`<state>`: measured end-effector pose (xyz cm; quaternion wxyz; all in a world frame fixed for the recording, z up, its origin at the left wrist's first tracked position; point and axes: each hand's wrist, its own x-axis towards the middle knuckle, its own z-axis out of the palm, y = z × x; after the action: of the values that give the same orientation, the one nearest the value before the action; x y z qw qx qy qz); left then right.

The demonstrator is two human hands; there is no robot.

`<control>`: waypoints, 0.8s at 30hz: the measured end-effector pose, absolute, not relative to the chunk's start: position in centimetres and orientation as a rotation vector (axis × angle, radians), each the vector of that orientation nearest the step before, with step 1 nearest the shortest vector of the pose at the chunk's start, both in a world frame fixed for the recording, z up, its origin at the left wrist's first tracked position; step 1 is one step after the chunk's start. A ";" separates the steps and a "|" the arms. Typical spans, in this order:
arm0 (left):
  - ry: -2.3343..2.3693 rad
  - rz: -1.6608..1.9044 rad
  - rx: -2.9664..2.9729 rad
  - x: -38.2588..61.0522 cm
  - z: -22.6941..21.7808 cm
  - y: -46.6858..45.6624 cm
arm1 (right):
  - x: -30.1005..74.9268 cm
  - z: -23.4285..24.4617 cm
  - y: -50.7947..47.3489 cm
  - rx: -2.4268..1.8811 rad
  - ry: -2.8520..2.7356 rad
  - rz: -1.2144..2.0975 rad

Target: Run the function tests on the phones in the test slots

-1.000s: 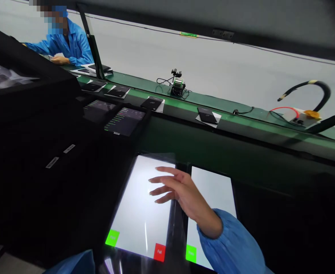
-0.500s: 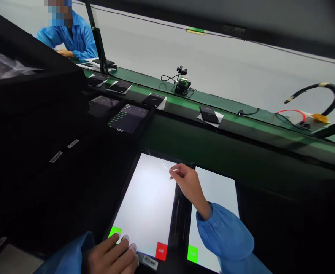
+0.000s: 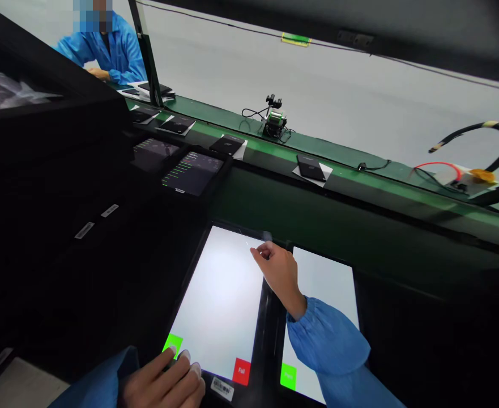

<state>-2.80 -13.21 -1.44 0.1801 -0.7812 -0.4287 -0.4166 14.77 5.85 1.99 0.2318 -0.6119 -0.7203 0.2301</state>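
Left hand: the left hand (image 3: 164, 382) lies at the near edge, fingers loosely curled and flat, fingertips (image 3: 185, 357) pressing the near-left corner of the left tablet (image 3: 219, 300) beside its green button (image 3: 173, 344); it pins the device and grips nothing.
Right hand: the right hand (image 3: 277, 272) is pinched shut at the tablet's far-right corner, thumb and forefinger closed on a thin clear film (image 3: 253, 246) lifting off the glass; only a faint glinting edge of it shows.
Left tablet: lit white, lying flat in the dark table (image 3: 83, 272), with a red button (image 3: 241, 371) at the near right and a barcode label (image 3: 221, 389) below.
Right tablet: a second lit right tablet (image 3: 321, 294) lies just beside it, partly under the blue sleeve (image 3: 325, 340), its own green button (image 3: 288, 375) showing.
Handling of the film: likely very light, limp and clingy, easy to crease or tear; best taken at a corner tab, as it is pinched here.
Handling of the tablet: stiff, smooth, slippery glass that is fragile at the face; held safest by its edges or pressed down at a corner.
Far side: a green conveyor belt (image 3: 359, 175) carries dark phones (image 3: 311, 168) on white sheets; another person's blue sleeve (image 3: 122, 56) is at the far left.
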 end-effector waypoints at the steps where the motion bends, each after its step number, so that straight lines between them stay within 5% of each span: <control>1: -1.210 -1.154 -2.228 -3.0 -1.3 -13.3 | 14.7 2.0 5.9 -1.677 -1.996 0.620; 16: -1.338 -0.996 -2.369 -6.3 -1.0 -14.2 | 16.2 1.5 4.6 -1.485 -2.065 0.099; 24: -1.498 -0.355 -2.395 -11.9 -5.0 -18.5 | 22.9 4.1 -0.9 -1.296 -2.287 0.006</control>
<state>-11.94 -18.54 -4.98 0.1469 -0.8321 -0.5204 -0.1233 22.93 -0.88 4.14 0.2535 -0.4770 -0.8415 0.0023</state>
